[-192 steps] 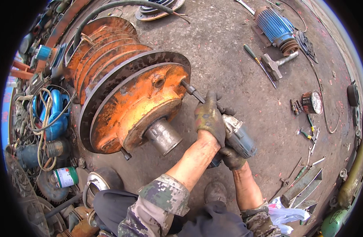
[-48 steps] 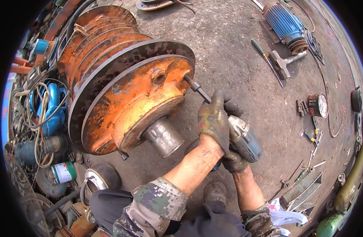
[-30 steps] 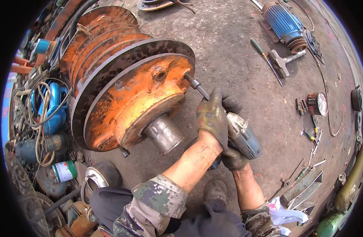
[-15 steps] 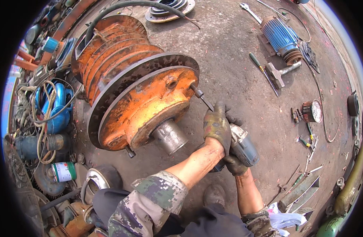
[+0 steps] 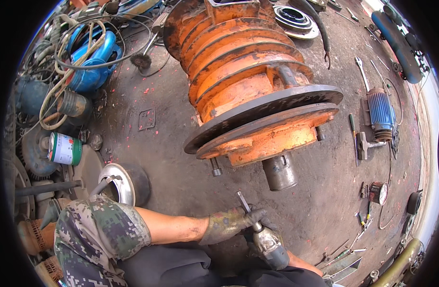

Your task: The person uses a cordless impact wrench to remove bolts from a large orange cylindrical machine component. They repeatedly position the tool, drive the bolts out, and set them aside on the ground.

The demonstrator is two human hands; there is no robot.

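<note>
My left hand [image 5: 229, 226], in a soiled work glove, closes around the bit shaft at the nose of a power impact wrench [image 5: 271, 248]. The steel hex bit [image 5: 243, 203] sticks up past my fingers, its tip apart from the machine. My right hand is mostly hidden behind the tool, around its handle; its forearm comes in from the lower right. Ahead lies an orange ribbed motor housing [image 5: 243, 50] with a flanged end cover [image 5: 269, 143] and protruding steel shaft [image 5: 279, 173]. One socket-head bolt [image 5: 216, 168] stands out at the cover's left, another bolt [image 5: 320, 134] at its right.
To the right lie a blue motor [image 5: 381, 109], a hammer [image 5: 363, 147], a screwdriver [image 5: 354, 136] and a small can [image 5: 378, 193]. At left are a metal-rimmed round part [image 5: 125, 184], a white-green can [image 5: 65, 149] and blue machine parts [image 5: 92, 71].
The impact wrench has left the right-hand bolt and moved nearer my body, its bit now pointing up below the left bolt. My view has shifted left; my left hand stays on the tool's front.
</note>
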